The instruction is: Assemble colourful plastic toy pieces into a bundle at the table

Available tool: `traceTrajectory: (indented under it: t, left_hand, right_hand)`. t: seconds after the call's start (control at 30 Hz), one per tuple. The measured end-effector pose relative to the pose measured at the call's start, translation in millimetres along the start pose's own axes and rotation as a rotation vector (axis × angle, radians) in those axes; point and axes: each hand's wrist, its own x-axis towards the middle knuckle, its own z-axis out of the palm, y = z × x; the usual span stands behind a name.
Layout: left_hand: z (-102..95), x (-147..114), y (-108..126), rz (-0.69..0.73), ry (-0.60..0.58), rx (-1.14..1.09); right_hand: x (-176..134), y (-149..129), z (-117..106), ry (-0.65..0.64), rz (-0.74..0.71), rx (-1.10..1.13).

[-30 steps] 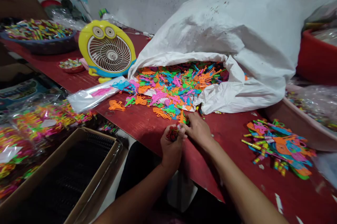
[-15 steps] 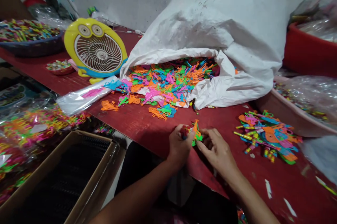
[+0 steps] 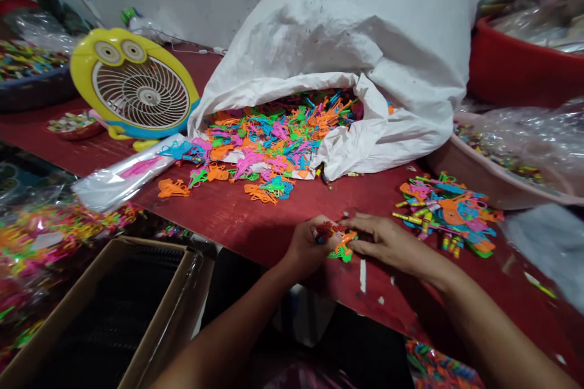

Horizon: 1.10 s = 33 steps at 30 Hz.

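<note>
My left hand [image 3: 306, 250] is closed around a small bundle with red and dark blue parts [image 3: 327, 232], just above the table's front edge. Bright plastic toy pieces, one orange [image 3: 345, 244] and one green [image 3: 340, 255], stick out beside its thumb. From the right, my right hand [image 3: 381, 240] reaches in with its fingertips pinched at the orange piece. What its far fingers touch is hidden. A loose pile of flat plastic pieces and yellow-banded tubes [image 3: 456, 213] lies to the right of the hands.
A big white sack [image 3: 387, 30] spills colourful plastic pieces [image 3: 274, 139] onto the red table [image 3: 219, 212]. To the left stand a yellow fan [image 3: 148, 97] and a clear plastic bag [image 3: 109, 188]. Tubs, one pink [image 3: 497, 179], one red [image 3: 511, 69], are at right; a cardboard box [image 3: 164, 304] sits lower left.
The view has shifted, so the table things sit further left. My right hand has turned flatter over the pieces, and the orange piece, upright before, now lies tilted over.
</note>
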Motion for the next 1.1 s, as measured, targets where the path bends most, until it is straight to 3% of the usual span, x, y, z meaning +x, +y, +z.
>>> traceTrajectory:
  t: [0.1,0.23,0.43,0.57,0.7,0.83,0.93,1.1]
  left_hand:
    - [-0.9,1.3,-2.7,0.015,0.026,0.015]
    - [-0.7,3.3,-1.1,-0.017,0.050,-0.018]
    - [-2.2,5.1,6.4,-0.126,0.039,-0.335]
    - [-0.7,4.4,10.3,-0.157,0.084,-0.385]
    - [8.4,4.4,8.5,-0.110,0.168,-0.361]
    - [15.9,4.5,2.6,-0.045,0.220,-0.230]
    - [17.2,2.9,0.2,-0.018,0.197,-0.140]
    - [16.8,-0.4,-1.8,0.003,0.154,-0.133]
  right_hand:
    - [-4.2,7.7,7.0,-0.028,0.150,0.250]
    - [-15.8,6.8,19.2,0.152,0.304,0.570]
    - [-21.9,-8.1,48.2,0.196,0.211,0.832]
    - [-18.7,-6.2,58.6,0.386,0.109,0.630]
    - [-18.0,-2.1,50.9,0.604,0.047,0.341]
    - [-20.5,-5.1,44.0,0.874,0.179,0.412]
    - [-19.7,-10.1,44.5,0.892,0.250,0.406]
    - [-15.5,-10.3,43.3,0.891,0.168,0.303]
